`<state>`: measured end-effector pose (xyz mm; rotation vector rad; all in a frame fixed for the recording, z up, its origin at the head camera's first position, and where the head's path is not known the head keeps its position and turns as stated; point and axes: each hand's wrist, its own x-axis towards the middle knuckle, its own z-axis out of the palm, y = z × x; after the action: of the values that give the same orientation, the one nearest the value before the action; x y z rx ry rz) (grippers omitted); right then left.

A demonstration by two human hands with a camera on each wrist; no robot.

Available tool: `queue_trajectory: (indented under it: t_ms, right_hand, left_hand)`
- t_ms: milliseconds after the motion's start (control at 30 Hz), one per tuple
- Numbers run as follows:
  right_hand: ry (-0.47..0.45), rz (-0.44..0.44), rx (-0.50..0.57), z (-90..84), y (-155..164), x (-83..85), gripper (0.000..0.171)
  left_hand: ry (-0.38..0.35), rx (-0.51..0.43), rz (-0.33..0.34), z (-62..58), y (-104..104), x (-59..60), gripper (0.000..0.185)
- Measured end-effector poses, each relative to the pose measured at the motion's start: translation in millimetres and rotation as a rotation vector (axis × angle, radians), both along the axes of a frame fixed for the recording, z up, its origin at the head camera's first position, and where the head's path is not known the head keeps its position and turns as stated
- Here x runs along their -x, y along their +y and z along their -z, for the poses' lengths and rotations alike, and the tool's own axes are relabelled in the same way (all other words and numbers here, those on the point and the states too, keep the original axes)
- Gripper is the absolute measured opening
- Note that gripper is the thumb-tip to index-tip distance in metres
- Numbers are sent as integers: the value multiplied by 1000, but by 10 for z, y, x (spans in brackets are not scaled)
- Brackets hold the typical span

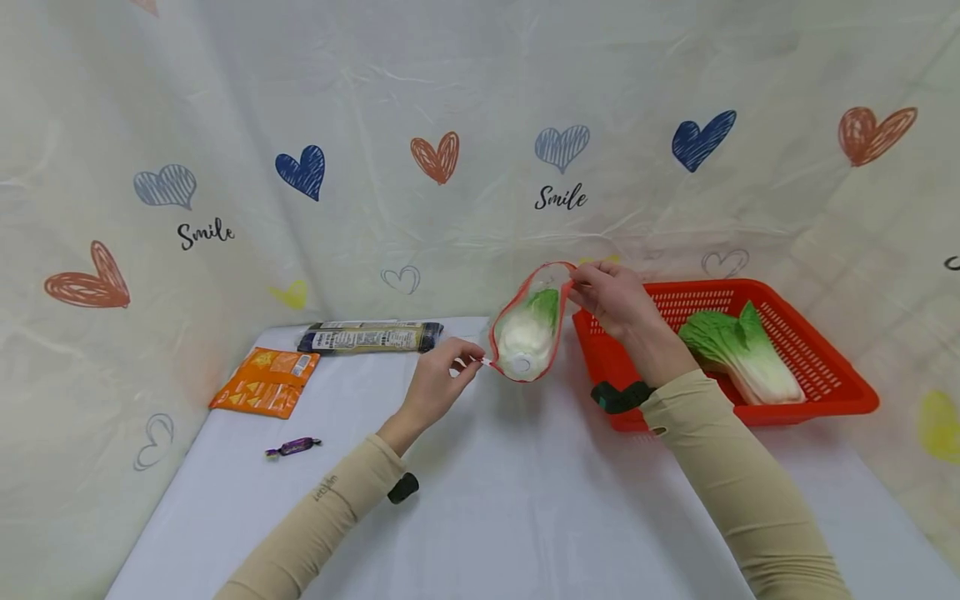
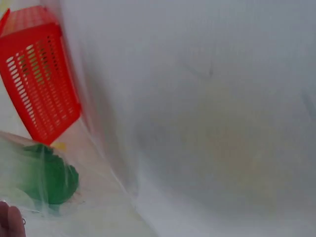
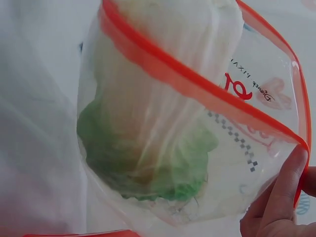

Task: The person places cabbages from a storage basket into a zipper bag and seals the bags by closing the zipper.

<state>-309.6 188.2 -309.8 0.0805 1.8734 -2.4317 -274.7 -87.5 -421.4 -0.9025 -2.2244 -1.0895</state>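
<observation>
Between both hands hangs a clear zip bag (image 3: 227, 187) with a red-edged mouth, spread wide. A napa cabbage (image 3: 148, 123), white at the base and green at the leaves, lies inside it. My left hand (image 1: 444, 379) pinches a small white tab at the near left of the bag's mouth. My right hand (image 1: 611, 296) pinches the red edge at the far right corner, thumb and fingers on either side of it. Only a fingertip of the left hand shows in the left wrist view.
At the right stands a red perforated basket (image 1: 840, 392) holding another napa cabbage (image 1: 746, 354). On the table's left lie an orange packet (image 1: 266, 383), a purple-wrapped candy (image 1: 294, 447) and, at the back, a long dark-ended package (image 1: 367, 337). A printed curtain rises behind.
</observation>
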Motion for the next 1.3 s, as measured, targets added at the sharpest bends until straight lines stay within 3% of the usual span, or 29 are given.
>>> queue_trajectory:
  t_ms: [100,267,333,400,567,733,900,1033,1167,1300]
  right_hand:
    - [5,19,-5,-7,0,7,8]
    - [1,55,-56,-35,26,12,11]
    - [6,62,-77,-47,42,18,15]
    - [16,59,-89,-61,54,25,16]
    - [35,61,-132,-95,53,75,15]
    - [6,36,-289,-181,101,140,22]
    - [-15,-2,-440,-391,200,171,25]
    - [14,-35,-525,-584,223,190,25]
    - [38,-84,-632,-723,207,209,26]
    - [59,-96,-712,-815,192,223,28]
  left_hand:
    - [-53,-44,3,-7,32,-26,17]
    - [-202,-313,26,-124,9,11,21]
    - [-227,-394,39,-192,-22,40,21]
    - [-232,-419,51,-252,-59,64,21]
    - [-184,-315,52,-342,-109,83,18]
    - [-162,-283,-13,-472,-148,126,14]
    - [-210,-269,-124,-816,-233,239,16]
    - [-285,-238,-146,-1153,-269,310,20]
    - [-363,-127,-161,-1416,-304,354,21]
    - [-395,16,-173,-1571,-377,378,20]
